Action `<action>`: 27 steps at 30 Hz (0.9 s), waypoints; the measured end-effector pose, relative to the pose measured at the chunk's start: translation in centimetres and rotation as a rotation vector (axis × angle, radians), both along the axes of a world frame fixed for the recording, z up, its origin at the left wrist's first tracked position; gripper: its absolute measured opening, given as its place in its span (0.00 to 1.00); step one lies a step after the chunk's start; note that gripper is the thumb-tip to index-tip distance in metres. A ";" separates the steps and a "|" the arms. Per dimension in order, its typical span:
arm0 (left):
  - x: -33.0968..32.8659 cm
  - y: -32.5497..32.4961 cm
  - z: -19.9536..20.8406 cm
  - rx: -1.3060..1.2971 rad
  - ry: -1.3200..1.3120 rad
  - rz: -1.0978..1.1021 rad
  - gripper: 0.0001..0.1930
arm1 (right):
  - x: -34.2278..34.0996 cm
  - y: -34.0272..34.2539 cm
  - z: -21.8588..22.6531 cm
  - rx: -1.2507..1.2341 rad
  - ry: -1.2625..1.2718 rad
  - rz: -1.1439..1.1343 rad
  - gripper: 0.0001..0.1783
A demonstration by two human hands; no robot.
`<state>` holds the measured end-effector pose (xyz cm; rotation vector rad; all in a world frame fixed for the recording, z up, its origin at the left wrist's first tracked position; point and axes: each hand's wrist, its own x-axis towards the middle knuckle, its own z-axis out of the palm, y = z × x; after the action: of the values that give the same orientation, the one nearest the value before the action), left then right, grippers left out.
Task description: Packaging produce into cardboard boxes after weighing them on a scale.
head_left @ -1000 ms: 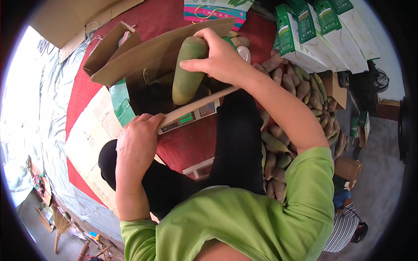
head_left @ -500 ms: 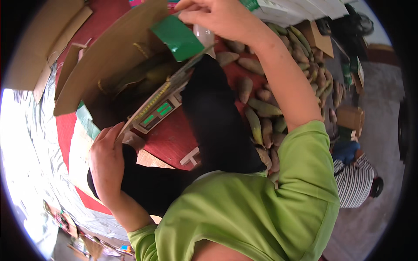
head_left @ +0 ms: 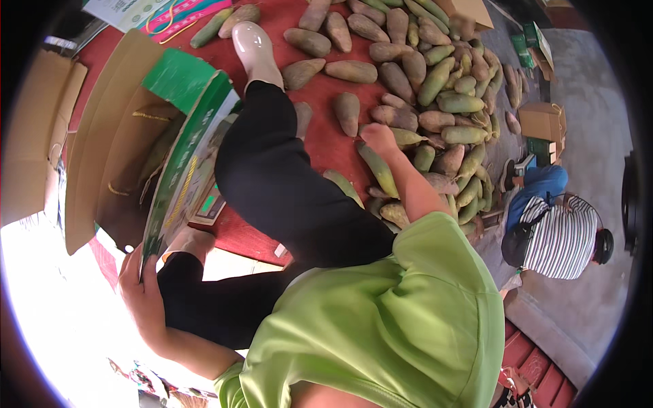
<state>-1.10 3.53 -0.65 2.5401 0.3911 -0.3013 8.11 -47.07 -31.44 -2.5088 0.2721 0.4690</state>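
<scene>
A big open cardboard box [head_left: 115, 163] with a green flap stood by the left hand [head_left: 143, 289] — its fingers were curled tight on the box's edge. Past the right hand's fingertips lay a big pile of brown and green bamboo shoots [head_left: 435, 88] on the red mat [head_left: 320, 136]. The right hand [head_left: 378, 139] rested on one long green bamboo shoot [head_left: 378, 170] — its fingers were bent on it, but I could not tell if they were clamped around it.

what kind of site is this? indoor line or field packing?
Likely an informal produce-packing spot at floor level, not a line. A big pile of green-brown elongated vegetables lies on a red mat, the left hand holds an open cardboard carton, and another seated worker is nearby.
</scene>
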 end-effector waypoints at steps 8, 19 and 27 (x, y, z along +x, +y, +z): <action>-0.9 0.9 -0.7 -0.028 -0.075 0.044 0.11 | -3.1 -6.9 -1.6 0.348 0.287 -1.216 0.17; 0.7 -1.7 1.2 0.001 -0.089 0.020 0.14 | -2.6 -11.8 -5.2 0.585 0.132 -1.476 0.24; 0.0 -1.5 1.6 0.086 -0.027 0.032 0.16 | 1.2 -4.4 -0.7 0.388 -0.287 -0.704 0.24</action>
<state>-1.15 2.01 0.98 2.6165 0.4422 -0.2426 9.35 -51.46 -32.16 -1.9025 0.8190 -0.1164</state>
